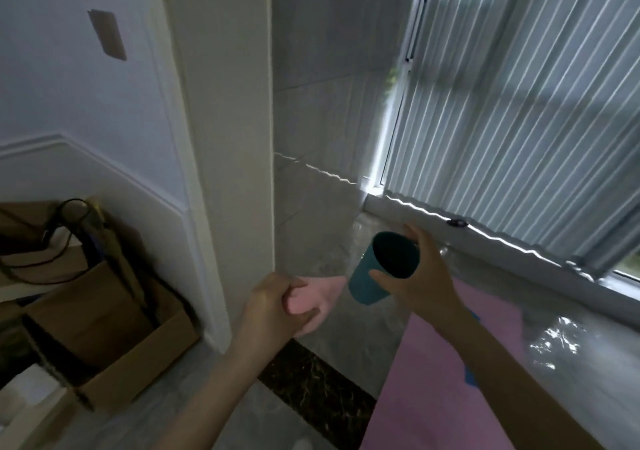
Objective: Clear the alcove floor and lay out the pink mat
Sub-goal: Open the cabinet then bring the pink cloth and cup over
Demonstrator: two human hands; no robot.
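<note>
A pink mat (443, 377) lies across the glossy alcove floor (353, 339) under my right forearm. My left hand (273, 307) grips a pink corner (322, 297) of the mat, lifted off the floor beside the white wall corner. A teal cup (377, 276) is held tilted above the floor by my right hand (422, 276), thumb on its near rim and fingers over the far rim. The cup's dark inside shows nothing.
A white pillar (225, 138) stands left of the alcove. Open cardboard boxes (104, 339) with cables sit at lower left. Vertical blinds (519, 120) cover the window on the right, above a low sill (485, 252). A dark marble strip (318, 387) crosses the floor.
</note>
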